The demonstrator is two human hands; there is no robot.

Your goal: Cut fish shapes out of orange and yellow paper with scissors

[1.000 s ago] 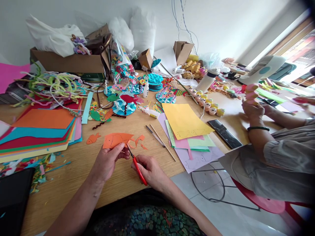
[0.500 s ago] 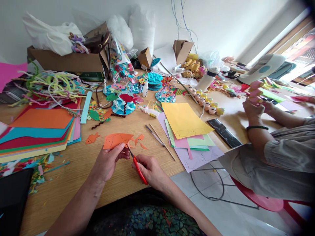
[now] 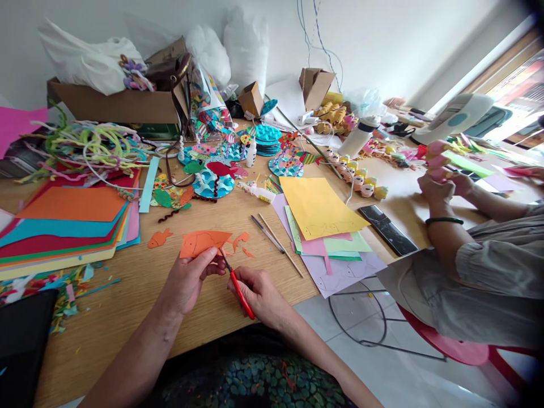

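Note:
My left hand (image 3: 192, 277) pinches the lower edge of an orange sheet of paper (image 3: 198, 242) with a fish outline drawn on it. My right hand (image 3: 257, 292) is closed around a pair of red-handled scissors (image 3: 241, 293), whose blades meet the paper's lower right edge beside my left fingertips. On the table to the left lies a cut-out orange paper fish (image 3: 160, 238). Small orange scraps (image 3: 241, 241) rest just right of the sheet.
Coloured paper (image 3: 72, 204) is stacked at left, near a black device (image 3: 25, 345). A pen (image 3: 267, 233), a wooden stick (image 3: 280, 246), yellow paper (image 3: 318, 204) and a phone (image 3: 387, 229) lie to the right. A co-worker's hands (image 3: 440, 187) hold a pink item.
Almost nothing differs. The orange paper and scissors have shifted very slightly; both hands keep their grip.

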